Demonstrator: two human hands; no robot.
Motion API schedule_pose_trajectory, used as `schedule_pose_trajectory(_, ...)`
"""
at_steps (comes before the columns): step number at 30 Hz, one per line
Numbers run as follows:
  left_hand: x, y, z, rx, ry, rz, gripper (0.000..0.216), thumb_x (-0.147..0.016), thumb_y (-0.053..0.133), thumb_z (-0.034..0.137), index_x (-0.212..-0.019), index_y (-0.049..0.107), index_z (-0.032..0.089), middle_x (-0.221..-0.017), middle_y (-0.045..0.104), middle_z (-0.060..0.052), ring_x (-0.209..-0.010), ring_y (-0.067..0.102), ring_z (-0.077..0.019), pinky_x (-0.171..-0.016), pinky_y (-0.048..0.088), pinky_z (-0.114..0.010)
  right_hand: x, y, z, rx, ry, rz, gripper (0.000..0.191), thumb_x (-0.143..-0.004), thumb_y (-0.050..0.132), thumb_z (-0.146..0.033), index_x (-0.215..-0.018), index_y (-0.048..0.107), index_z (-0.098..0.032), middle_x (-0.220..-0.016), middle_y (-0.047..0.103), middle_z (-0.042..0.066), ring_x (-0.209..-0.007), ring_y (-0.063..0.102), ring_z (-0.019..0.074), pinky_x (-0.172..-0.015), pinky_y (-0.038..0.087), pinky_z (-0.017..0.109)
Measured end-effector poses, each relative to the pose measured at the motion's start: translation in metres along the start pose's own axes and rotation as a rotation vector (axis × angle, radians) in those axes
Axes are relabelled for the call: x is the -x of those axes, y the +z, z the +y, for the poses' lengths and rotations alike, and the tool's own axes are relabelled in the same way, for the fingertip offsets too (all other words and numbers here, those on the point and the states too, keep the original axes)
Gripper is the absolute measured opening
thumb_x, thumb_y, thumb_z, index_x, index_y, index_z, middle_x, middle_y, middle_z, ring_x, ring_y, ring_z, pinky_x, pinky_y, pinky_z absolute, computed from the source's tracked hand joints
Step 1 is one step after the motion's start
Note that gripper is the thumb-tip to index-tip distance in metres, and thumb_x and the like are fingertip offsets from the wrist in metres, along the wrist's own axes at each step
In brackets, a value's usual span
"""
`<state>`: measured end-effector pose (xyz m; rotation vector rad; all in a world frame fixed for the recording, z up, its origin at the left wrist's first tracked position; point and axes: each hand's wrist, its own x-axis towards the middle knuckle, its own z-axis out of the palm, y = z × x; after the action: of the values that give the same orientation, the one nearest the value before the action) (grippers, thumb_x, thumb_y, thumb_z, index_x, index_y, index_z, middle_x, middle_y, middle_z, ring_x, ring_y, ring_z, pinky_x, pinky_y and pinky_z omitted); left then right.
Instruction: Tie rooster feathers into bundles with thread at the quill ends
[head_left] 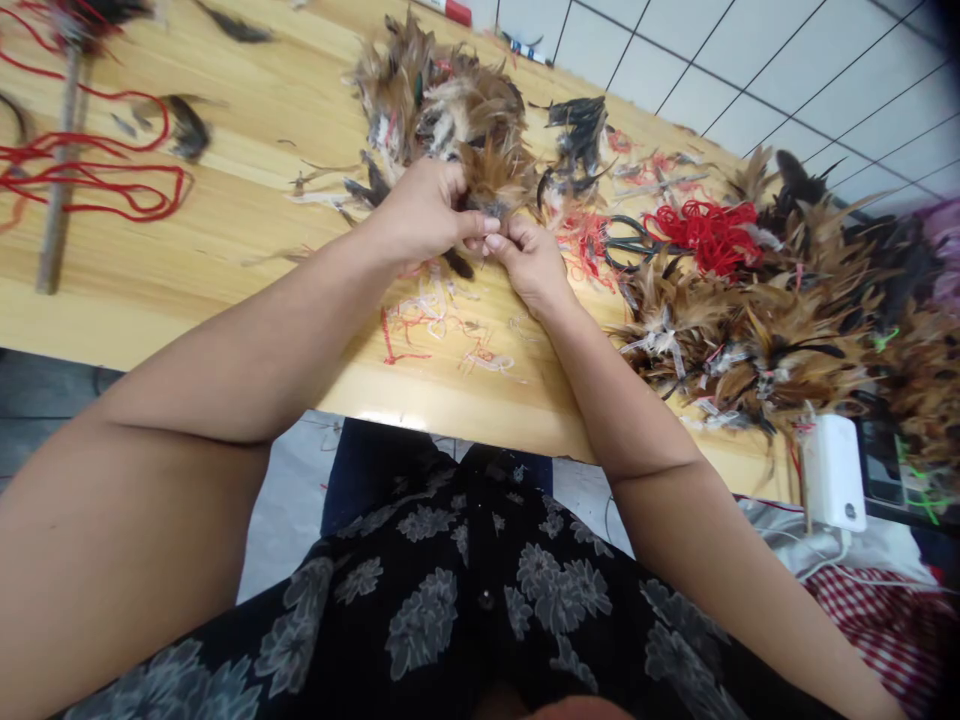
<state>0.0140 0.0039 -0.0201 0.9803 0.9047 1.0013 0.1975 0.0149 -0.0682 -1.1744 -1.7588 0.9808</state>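
My left hand [431, 205] is closed on a bundle of brown feathers [499, 180], its thumb stretched toward the bundle's base. Close against it, my right hand [536, 262] pinches at the same base, the two thumb tips almost meeting. Any thread between the fingertips is too small to make out. Just beyond the hands lies a pile of brown feather bundles [442, 90]. Dark feathers [581, 130] rest to the right of that pile. Red and white thread scraps [442, 320] are scattered on the wooden table [247, 210] below my hands.
Black-handled scissors [631, 243] lie beside a tangle of red cord [709, 235]. More feather bundles [750, 330] cover the right side, near a white box-shaped device [834, 470]. At left, a stick [60, 190] lies among red cord loops [142, 190]. A tiled wall [712, 60] borders the back.
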Motion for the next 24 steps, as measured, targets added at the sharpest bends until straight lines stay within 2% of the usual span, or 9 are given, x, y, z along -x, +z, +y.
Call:
schedule_pose_trajectory(2, 0.003, 0.003, 0.003, -0.007, 0.038, -0.016, 0.027, -0.094, 0.1, 0.022, -0.107, 0.077, 0.025, -0.073, 0.076, 0.0, -0.091, 0.076, -0.0239, -0.081, 0.057, -0.034, -0.001, -0.001, 0.005, 0.016, -0.01, 0.024, 0.05, -0.105, 0.088, -0.056, -0.077, 0.061, -0.024, -0.087, 0.064, 0.0, -0.103, 0.069, 0.0219, -0.112, 0.063, 0.044)
schedule_pose_trajectory(5, 0.003, -0.003, 0.006, -0.093, 0.128, -0.035, 0.03, -0.091, 0.1, 0.016, -0.105, 0.075, 0.027, -0.074, 0.074, 0.001, -0.095, 0.071, -0.0237, -0.089, 0.058, -0.032, -0.005, -0.004, 0.014, -0.015, -0.02, 0.079, 0.05, -0.111, 0.078, -0.058, -0.08, 0.062, -0.023, -0.088, 0.064, 0.0, -0.104, 0.07, 0.0203, -0.111, 0.064, 0.043)
schedule_pose_trajectory(9, -0.003, -0.019, 0.007, -0.413, 0.261, 0.047, 0.027, -0.095, 0.091, 0.009, -0.083, 0.075, 0.028, -0.068, 0.064, 0.001, -0.088, 0.052, -0.0226, -0.096, 0.05, -0.031, -0.011, -0.011, 0.025, -0.08, -0.01, 0.156, 0.06, -0.115, 0.066, -0.072, -0.082, 0.06, -0.022, -0.088, 0.066, 0.0, -0.097, 0.07, 0.0162, -0.099, 0.066, 0.038)
schedule_pose_trajectory(11, -0.004, -0.02, 0.004, -0.609, 0.262, 0.11, 0.036, -0.094, 0.09, 0.007, -0.07, 0.073, 0.028, -0.067, 0.061, 0.0, -0.084, 0.044, -0.0229, -0.096, 0.047, -0.032, -0.014, -0.014, 0.029, -0.105, 0.008, 0.195, 0.064, -0.114, 0.062, -0.077, -0.083, 0.06, -0.022, -0.086, 0.065, -0.001, -0.092, 0.07, 0.0147, -0.094, 0.067, 0.036)
schedule_pose_trajectory(14, -0.002, -0.013, -0.004, -0.741, 0.217, 0.101, 0.042, -0.088, 0.097, 0.007, -0.063, 0.07, 0.028, -0.067, 0.057, -0.001, -0.09, 0.052, -0.026, -0.098, 0.045, -0.033, -0.017, -0.014, 0.033, -0.138, 0.038, 0.218, 0.064, -0.112, 0.064, -0.078, -0.082, 0.058, -0.023, -0.082, 0.063, -0.001, -0.086, 0.067, 0.0139, -0.089, 0.067, 0.035)
schedule_pose_trajectory(17, 0.0, -0.006, -0.009, -0.733, 0.173, 0.067, 0.042, -0.079, 0.097, 0.002, -0.06, 0.069, 0.027, -0.065, 0.055, -0.002, -0.102, 0.066, -0.0309, -0.097, 0.048, -0.033, -0.016, -0.011, 0.032, -0.156, 0.044, 0.211, 0.06, -0.112, 0.069, -0.074, -0.082, 0.058, -0.023, -0.082, 0.061, -0.001, -0.084, 0.064, 0.0138, -0.088, 0.065, 0.034)
schedule_pose_trajectory(19, 0.001, -0.004, -0.008, -0.671, 0.167, 0.077, 0.041, -0.075, 0.092, -0.004, -0.06, 0.069, 0.025, -0.065, 0.057, -0.002, -0.102, 0.07, -0.0305, -0.094, 0.051, -0.032, -0.014, -0.01, 0.027, -0.18, 0.061, 0.22, 0.057, -0.112, 0.071, -0.07, -0.082, 0.059, -0.023, -0.08, 0.06, -0.002, -0.082, 0.061, 0.0129, -0.085, 0.063, 0.032)
schedule_pose_trajectory(21, 0.001, -0.003, -0.004, -0.623, 0.189, 0.114, 0.037, -0.076, 0.086, -0.008, -0.063, 0.071, 0.024, -0.067, 0.061, -0.001, -0.094, 0.071, -0.0269, -0.089, 0.052, -0.03, -0.01, -0.009, 0.018, -0.217, 0.096, 0.234, 0.052, -0.113, 0.072, -0.062, -0.081, 0.058, -0.023, -0.077, 0.057, -0.004, -0.078, 0.056, 0.0115, -0.081, 0.059, 0.028)
schedule_pose_trajectory(24, 0.0, 0.003, 0.004, -0.529, 0.211, 0.195, 0.033, -0.089, 0.081, -0.007, -0.073, 0.071, 0.02, -0.069, 0.065, 0.001, -0.073, 0.065, -0.0183, -0.077, 0.053, -0.027, -0.002, -0.008, 0.001, -0.258, 0.149, 0.23, 0.042, -0.115, 0.07, -0.04, -0.079, 0.057, -0.023, -0.073, 0.053, -0.006, -0.075, 0.049, 0.0102, -0.079, 0.049, 0.024)
